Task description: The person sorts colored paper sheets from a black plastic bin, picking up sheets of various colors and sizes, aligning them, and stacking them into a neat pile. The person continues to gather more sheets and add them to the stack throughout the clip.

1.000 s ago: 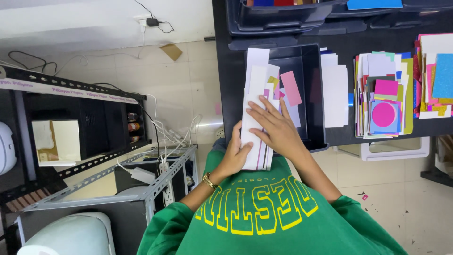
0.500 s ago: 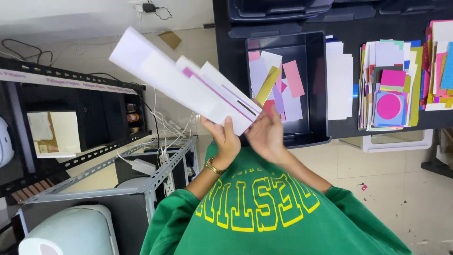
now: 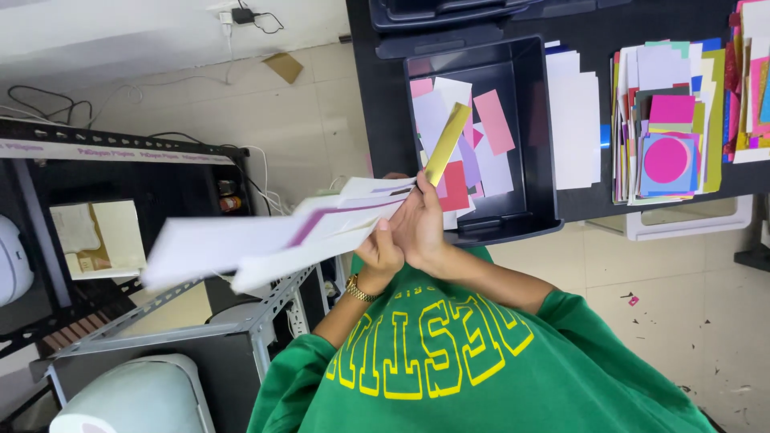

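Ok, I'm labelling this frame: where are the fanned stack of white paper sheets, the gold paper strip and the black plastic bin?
fanned stack of white paper sheets (image 3: 265,244), head view, middle sheet.
gold paper strip (image 3: 447,144), head view, mid-length.
black plastic bin (image 3: 539,136), head view, right wall.

— What's the floor like?
— Pale beige tiled floor (image 3: 265,120), paper scraps scattered on it.
— Furniture?
— A black tabletop (image 3: 609,24) and a grey metal shelving rack (image 3: 160,321) beside it.

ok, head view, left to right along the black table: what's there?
Black bin of coloured paper scraps → white sheet stack → mixed coloured paper pile topped by a pink circle.
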